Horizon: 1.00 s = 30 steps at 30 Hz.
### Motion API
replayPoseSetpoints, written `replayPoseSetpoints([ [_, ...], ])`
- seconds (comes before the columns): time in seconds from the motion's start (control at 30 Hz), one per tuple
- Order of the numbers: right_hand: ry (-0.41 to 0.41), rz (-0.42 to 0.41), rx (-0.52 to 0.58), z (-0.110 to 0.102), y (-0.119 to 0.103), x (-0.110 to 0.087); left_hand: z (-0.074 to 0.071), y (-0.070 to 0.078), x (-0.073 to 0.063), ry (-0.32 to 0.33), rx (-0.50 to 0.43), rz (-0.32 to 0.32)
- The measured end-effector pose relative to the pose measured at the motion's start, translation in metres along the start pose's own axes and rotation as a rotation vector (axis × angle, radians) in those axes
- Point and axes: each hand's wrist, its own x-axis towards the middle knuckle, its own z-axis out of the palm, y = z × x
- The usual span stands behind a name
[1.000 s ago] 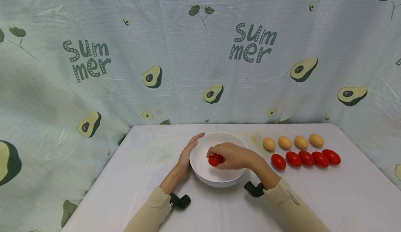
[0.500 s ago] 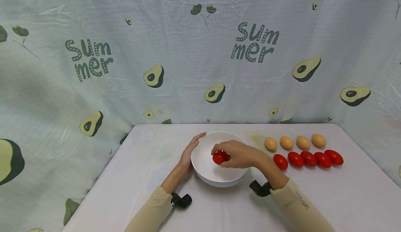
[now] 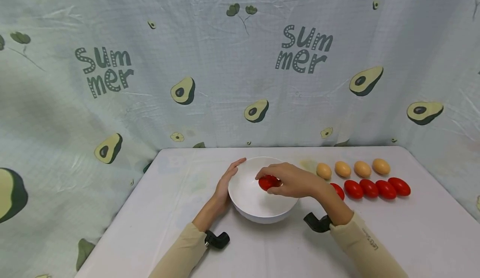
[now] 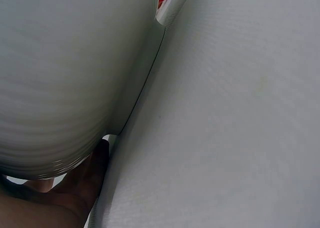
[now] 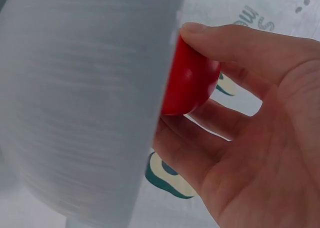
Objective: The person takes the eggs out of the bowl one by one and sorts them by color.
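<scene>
A white bowl stands on the table. My left hand lies along its left side, fingers stretched toward the far rim; in the left wrist view the hand rests against the bowl's outer wall. Over the bowl's right half, my right hand pinches a glossy red oval tomato between thumb and fingertips. From the right wrist view, the tomato shows at the rim, its lower part hidden behind the bowl wall.
Several red tomatoes form a row on the table's right side, the nearest partly hidden by my right forearm. Behind them lie several tan eggs. A printed cloth hangs behind the white table.
My right hand has lifted the tomato from lower in the bowl and shifted right, its wrist now overlapping the nearest tomato of the row. The left hand stays against the bowl.
</scene>
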Motion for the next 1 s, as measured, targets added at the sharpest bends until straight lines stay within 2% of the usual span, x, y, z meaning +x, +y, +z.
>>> replayPoseSetpoints([
  [0.2,0.009,-0.038,0.022,-0.008,-0.002,-0.004,-0.001,-0.001,0.001,0.009,-0.007,0.000],
  [0.53,0.043,0.031,0.049,-0.017,0.005,-0.020,-0.001,-0.001,0.000,0.001,0.006,-0.003],
  [1.0,0.122,0.060,0.041,-0.031,0.019,-0.048,0.000,-0.001,0.000,0.001,-0.006,-0.001],
])
